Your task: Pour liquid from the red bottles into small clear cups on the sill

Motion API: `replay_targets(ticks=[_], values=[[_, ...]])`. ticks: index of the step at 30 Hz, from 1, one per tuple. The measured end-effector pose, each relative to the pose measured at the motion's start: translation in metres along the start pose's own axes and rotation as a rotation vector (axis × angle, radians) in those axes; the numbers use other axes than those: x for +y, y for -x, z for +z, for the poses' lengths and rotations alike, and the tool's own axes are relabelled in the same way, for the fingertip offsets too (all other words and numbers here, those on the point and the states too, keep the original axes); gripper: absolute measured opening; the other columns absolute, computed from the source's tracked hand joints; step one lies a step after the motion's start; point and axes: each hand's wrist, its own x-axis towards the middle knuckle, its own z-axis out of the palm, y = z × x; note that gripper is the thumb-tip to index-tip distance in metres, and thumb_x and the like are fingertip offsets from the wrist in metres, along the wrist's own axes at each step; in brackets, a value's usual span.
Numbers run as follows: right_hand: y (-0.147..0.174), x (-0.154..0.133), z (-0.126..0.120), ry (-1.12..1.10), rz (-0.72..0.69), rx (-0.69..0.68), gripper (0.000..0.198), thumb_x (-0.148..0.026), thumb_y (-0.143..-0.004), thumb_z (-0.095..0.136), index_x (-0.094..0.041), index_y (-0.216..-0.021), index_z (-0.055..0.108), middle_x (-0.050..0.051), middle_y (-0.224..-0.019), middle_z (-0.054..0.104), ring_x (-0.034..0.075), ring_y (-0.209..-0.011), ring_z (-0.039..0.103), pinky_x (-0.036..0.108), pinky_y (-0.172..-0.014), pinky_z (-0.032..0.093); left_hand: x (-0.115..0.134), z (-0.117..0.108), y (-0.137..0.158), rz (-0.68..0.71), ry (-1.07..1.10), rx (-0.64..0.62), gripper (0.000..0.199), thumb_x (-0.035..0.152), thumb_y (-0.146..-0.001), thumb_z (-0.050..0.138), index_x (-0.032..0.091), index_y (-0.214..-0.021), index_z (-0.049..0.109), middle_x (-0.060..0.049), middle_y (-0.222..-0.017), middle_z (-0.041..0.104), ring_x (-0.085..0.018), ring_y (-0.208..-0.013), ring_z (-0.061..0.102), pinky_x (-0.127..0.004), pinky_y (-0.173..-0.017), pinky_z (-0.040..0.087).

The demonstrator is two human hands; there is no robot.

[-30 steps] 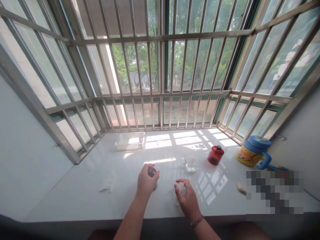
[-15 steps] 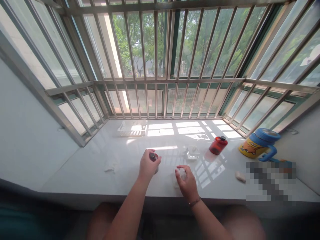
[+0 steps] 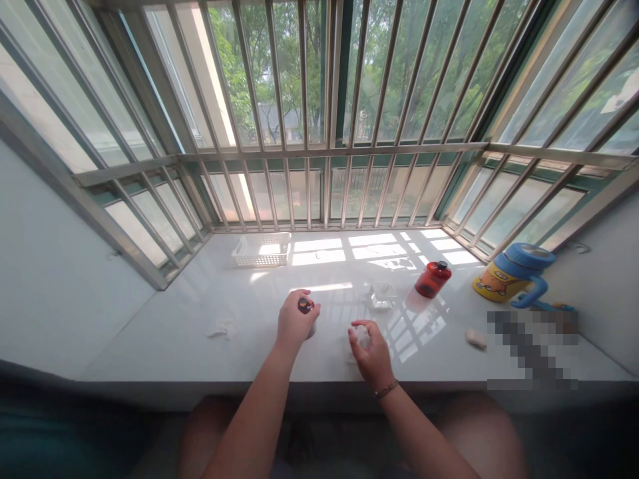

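Sill (image 3: pixel 150 346): ran white and glossy from the front edge to the window bars (image 3: pixel 299 154) along the back edge.
Left hand (image 3: pixel 294 319): grasped the dark-topped container, with thumb and fingers wrapped near its top.
Dark-topped container (image 3: pixel 304 305): showed a little red; stood in from the front edge, near mid-length; mostly hidden, so could not be checked for contact with the sill.
Right hand (image 3: pixel 372 351): curled around the pale clear item, nearer the front edge and apart from the left hand.
Pale clear item (image 3: pixel 363 337): lay partly covered by fingers; could not be identified further.
Clear square dish (image 3: pixel 382 297): sat just beyond the right hand, toward the back edge.
Red bottle (image 3: pixel 432 281): stood black-capped, toward the back right corner.
Blue-and-yellow mug (image 3: pixel 499 283): stood by the right edge.
White basket (image 3: pixel 262 251): sat near the back left corner.
White scrap (image 3: pixel 221 328): lay toward the left edge.
Slip risk: seemed greatest for the pale clear item, from a loose, one-sided hold so near the front edge.
Spill risk: judged possible on tilting the dark-topped container, if filled and uncapped.
Knock risk: threatened the clear square dish, from a careless forward reach.
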Motion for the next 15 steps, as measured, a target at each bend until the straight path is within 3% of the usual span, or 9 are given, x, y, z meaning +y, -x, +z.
replay_targets(ticks=[4, 8, 15], values=[[-0.0008, -0.0004, -0.0004, 0.002, -0.015, 0.008, 0.031, -0.053, -0.100, 0.063, -0.023, -0.107, 0.066, 0.008, -0.107, 0.073, 0.025, -0.093, 0.071, 0.039, -0.087, 0.057, -0.0006, 0.0004, 0.0009, -0.007, 0.010, 0.006, 0.020, 0.031, -0.080, 0.078, 0.024, -0.088, 0.061, -0.005, -0.118, 0.074, -0.022, -0.103, 0.072, -0.037, -0.095, 0.055], [-0.0010, -0.0017, -0.0002, 0.010, -0.033, 0.024, 0.031, -0.053, -0.100, 0.063, -0.023, -0.107, 0.066, 0.009, -0.107, 0.073, 0.026, -0.096, 0.071, 0.040, -0.089, 0.058, -0.0028, 0.0009, 0.0026, -0.048, 0.017, 0.054, 0.040, 0.033, -0.075, 0.084, 0.026, -0.101, 0.055, -0.005, -0.118, 0.073, -0.023, -0.104, 0.071, -0.039, -0.096, 0.054], [-0.0008, 0.0001, -0.0004, 0.015, -0.030, 0.018, 0.030, -0.052, -0.100, 0.063, -0.023, -0.108, 0.066, 0.009, -0.108, 0.074, 0.026, -0.094, 0.071, 0.040, -0.088, 0.058, -0.0065, 0.0021, 0.0019, -0.023, 0.017, 0.061, 0.036, 0.033, -0.076, 0.084, 0.025, -0.096, 0.056, -0.006, -0.122, 0.072, -0.024, -0.108, 0.070, -0.039, -0.098, 0.055]])
